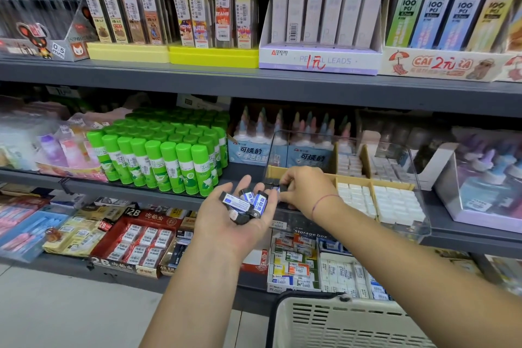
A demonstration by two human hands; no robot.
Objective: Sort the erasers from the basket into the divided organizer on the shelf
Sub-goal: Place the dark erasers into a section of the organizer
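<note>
Head view, the only one: left hand (226, 223), palm up and loosely cupped with fingers relaxed, carries a small heap of erasers (248, 202) just before the shelf edge; each a short black block in a glossy blue-and-white paper sleeve. Right hand (308, 189), a thin cord about its wrist, reaches into the front-left compartment of the organizer (418, 223), fingertips curled and pinching one eraser (277, 189) at the compartment's near-left corner; what already lies under that hand is mostly hidden. Organizer: clear hard plastic tub with rounded walls, split by tan card dividers; its other compartments hold white erasers (395, 203) packed in tight rows. Basket (339, 325): cream slotted plastic with a dark rim, below the right forearm, its contents out of sight. Handling, as judged: the pieces are light, firm with slight give, grippy on bare rubber but slick on the sleeve; best taken across the short sides between thumb and forefinger; not fragile, though the loose heap could spill if the palm tilts. Adjacent stock: green-capped glue sticks (169, 161) standing upright to the left.
</note>
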